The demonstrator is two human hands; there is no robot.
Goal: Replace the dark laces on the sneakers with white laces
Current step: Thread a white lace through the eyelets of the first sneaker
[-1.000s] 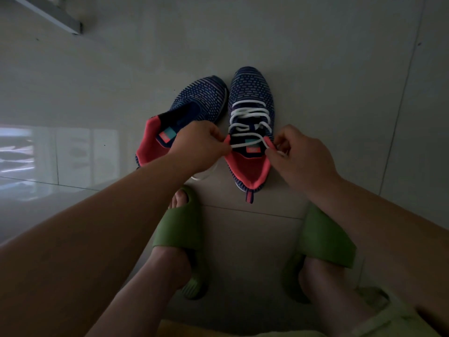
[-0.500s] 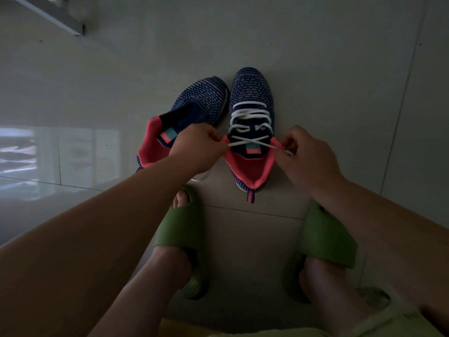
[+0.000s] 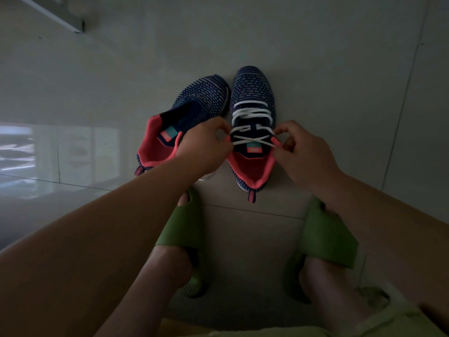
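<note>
Two navy knit sneakers with pink linings stand side by side on the floor, toes pointing away. The right sneaker carries a white lace crossed through its eyelets up to the top. My left hand pinches the lace's left end at the collar. My right hand pinches the right end on the other side. The left sneaker shows no lace and its heel is partly hidden by my left hand. A bit of white lace peeks out under my left wrist.
My feet in green slides rest on the pale tiled floor just behind the sneakers. A metal bar or frame leg runs across the far left corner. A bright window reflection lies on the floor at left.
The top crossing of the white lace has been drawn tighter and straighter across the tongue. Both hands have shifted slightly outward at the collar.
</note>
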